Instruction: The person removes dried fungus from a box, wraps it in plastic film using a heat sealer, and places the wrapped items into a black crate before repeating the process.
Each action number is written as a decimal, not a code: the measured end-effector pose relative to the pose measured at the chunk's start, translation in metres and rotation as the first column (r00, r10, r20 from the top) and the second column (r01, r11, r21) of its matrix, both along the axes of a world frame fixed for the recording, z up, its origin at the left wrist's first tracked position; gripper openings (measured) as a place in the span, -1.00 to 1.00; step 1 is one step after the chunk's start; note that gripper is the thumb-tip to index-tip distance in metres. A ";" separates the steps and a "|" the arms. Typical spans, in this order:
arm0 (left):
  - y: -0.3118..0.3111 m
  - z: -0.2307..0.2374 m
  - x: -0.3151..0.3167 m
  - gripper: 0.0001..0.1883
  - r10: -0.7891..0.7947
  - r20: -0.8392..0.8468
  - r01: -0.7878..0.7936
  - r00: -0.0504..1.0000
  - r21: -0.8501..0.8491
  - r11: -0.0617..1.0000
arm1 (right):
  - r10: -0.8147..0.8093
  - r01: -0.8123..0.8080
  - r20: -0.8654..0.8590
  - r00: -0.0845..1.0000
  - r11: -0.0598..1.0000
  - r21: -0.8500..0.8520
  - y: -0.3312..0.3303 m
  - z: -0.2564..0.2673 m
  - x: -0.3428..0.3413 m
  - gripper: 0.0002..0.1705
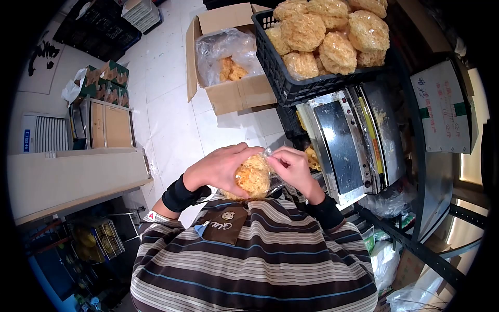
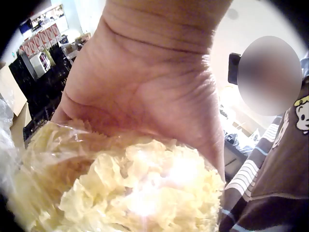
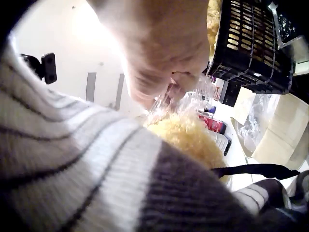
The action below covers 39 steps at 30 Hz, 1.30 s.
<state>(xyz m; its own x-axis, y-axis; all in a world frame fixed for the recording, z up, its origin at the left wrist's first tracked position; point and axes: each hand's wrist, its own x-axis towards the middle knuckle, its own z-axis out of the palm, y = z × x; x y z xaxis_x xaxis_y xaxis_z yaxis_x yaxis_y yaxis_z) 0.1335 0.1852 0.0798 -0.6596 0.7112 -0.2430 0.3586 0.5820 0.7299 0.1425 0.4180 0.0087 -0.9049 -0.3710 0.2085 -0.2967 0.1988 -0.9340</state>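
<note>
A clear plastic bag of yellow, crinkly food (image 1: 253,179) is held close against the striped apron at the body's front. My left hand (image 1: 221,169) grips it from the left, thumb and fingers spread round its side; in the left wrist view the palm (image 2: 140,92) lies against the bag (image 2: 140,188). With bent fingers my right hand (image 1: 292,167) pinches the gathered plastic at the bag's upper right. The right wrist view shows that hand (image 3: 159,58) above the bag (image 3: 186,137), with the film bunched at its fingertips.
A black crate (image 1: 275,80) piled with similar bags stands at the upper right, beside an open cardboard box (image 1: 234,100) lined with plastic. Metal equipment (image 1: 338,135) is right of the hands, a shelf frame (image 1: 410,242) beyond. A pale counter (image 1: 78,182) stands left.
</note>
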 end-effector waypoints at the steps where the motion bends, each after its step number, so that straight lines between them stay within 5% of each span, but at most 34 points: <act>1: 0.001 0.001 -0.001 0.08 0.000 0.001 0.000 1.000 0.000 1.000 | -0.043 0.044 -0.046 0.998 0.999 0.005 -0.005 0.000 0.000 -0.89; 5: 0.001 -0.002 -0.003 0.08 -0.029 0.020 0.029 0.999 -0.013 0.999 | -0.115 0.146 -0.292 0.950 0.985 0.088 -0.013 -0.013 -0.006 -0.73; 12: -0.004 -0.008 -0.002 0.05 -0.060 0.028 0.058 0.998 0.063 0.996 | -0.109 0.194 -0.476 0.873 0.972 0.133 0.002 -0.003 -0.020 -0.67; 27: 0.010 -0.022 -0.001 0.18 -0.061 -0.083 0.074 0.995 0.165 0.983 | -0.136 0.200 -0.437 0.889 0.974 0.104 -0.002 -0.051 -0.051 -0.72; 35: 0.010 -0.026 0.004 0.22 -0.052 -0.060 0.065 0.997 0.244 0.968 | 0.017 -0.022 -0.073 0.997 0.997 -0.077 -0.028 -0.084 -0.041 -0.75; 37: 0.009 -0.029 0.006 0.22 -0.050 -0.055 0.063 0.997 0.265 0.962 | 0.201 -0.157 0.141 0.969 0.949 -0.274 -0.037 -0.094 -0.037 -0.75; 39: 0.007 -0.032 0.011 0.23 -0.007 -0.059 0.025 0.998 0.302 0.953 | 0.320 -0.253 0.203 0.925 0.920 -0.300 -0.038 -0.097 -0.034 -0.76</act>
<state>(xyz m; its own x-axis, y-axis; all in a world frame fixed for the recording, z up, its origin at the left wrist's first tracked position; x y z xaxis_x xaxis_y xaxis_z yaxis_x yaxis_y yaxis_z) 0.1440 0.1924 0.0475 -0.6539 0.7563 0.0220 0.4116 0.3311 0.8491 0.1089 0.3796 -0.0883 -0.8026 -0.5838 0.1223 -0.0609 -0.1238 -0.9904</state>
